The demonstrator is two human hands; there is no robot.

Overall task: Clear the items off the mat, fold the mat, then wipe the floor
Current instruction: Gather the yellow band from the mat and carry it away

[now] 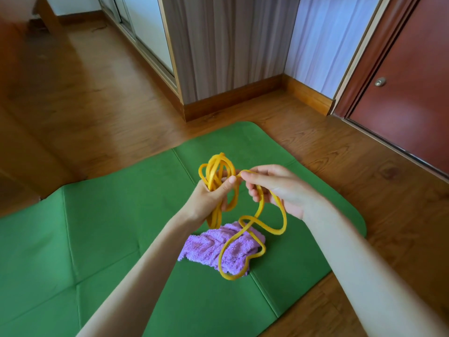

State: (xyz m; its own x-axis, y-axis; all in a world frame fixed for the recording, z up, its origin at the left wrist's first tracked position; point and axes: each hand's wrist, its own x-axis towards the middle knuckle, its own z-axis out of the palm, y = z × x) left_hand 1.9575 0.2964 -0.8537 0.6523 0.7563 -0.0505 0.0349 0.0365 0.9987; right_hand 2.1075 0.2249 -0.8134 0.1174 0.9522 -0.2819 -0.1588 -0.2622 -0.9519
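Coiling yellow elastic cord (252, 229): left hand (213, 193) fingers curled round gathered loops, keeping bundle tidy; right hand (274, 188) pinching free strand at thumb and fingertip, likely feeding next loop. Slack tail drooping onto purple towel (206, 246), crumpled mid green mat (102, 227). Mat flat, unfolded, creased. Bare wood floor (340, 152) beyond mat edges; wall corner and door (408, 81) ahead.

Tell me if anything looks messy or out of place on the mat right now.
The yellow cord is only part coiled: the left hand grips a bundle of loops, the right hand pinches a strand, and the loose tail sprawls over the crumpled purple cloth lying on the green mat. Nothing looks spilled or damaged.
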